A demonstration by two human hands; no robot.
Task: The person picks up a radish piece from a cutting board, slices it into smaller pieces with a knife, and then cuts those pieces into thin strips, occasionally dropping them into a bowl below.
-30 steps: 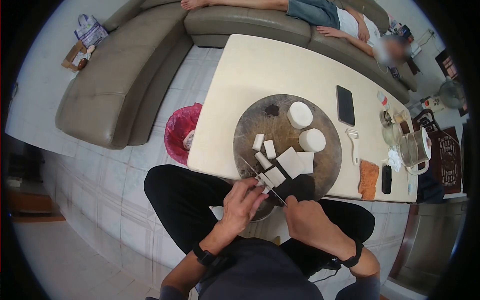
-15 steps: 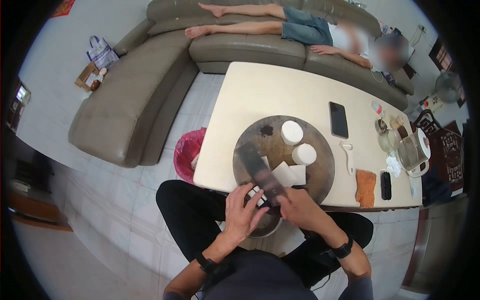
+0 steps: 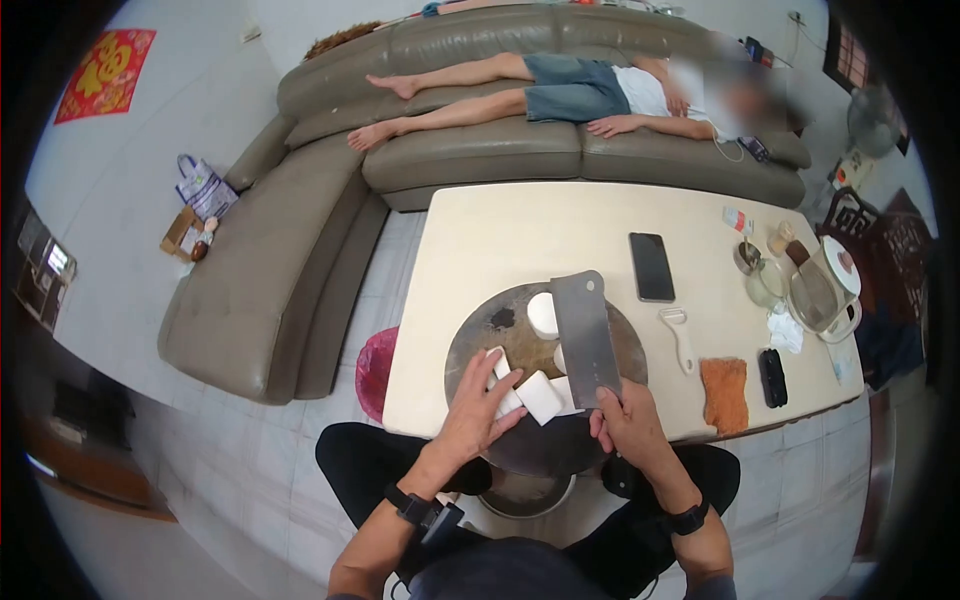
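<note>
My right hand (image 3: 627,422) grips the handle of a cleaver (image 3: 585,340), its broad blade pointing away from me above the right half of the round cutting board (image 3: 470,345). My left hand (image 3: 472,405) curls over white slices (image 3: 508,403), apparently radish, at the board's left side, fingers and thumb around them. Beside it lies a flat, squarish white piece (image 3: 541,398), with another slice (image 3: 568,394) partly behind it. Farther back stands a thick white round chunk (image 3: 543,316). A second chunk (image 3: 559,358) is mostly hidden by the blade.
On the cream table (image 3: 540,230) lie a phone (image 3: 652,267), peeler (image 3: 678,340), orange cloth (image 3: 724,395) and black case (image 3: 772,378). Jars and a pitcher (image 3: 825,290) stand right. A metal bowl (image 3: 528,497) sits below the board. A person (image 3: 575,88) lies on the sofa (image 3: 265,240).
The cleaver has moved from low across the board's front to farther right, its blade now pointing away. My left hand has shifted left and onto the board. The view has tilted up.
</note>
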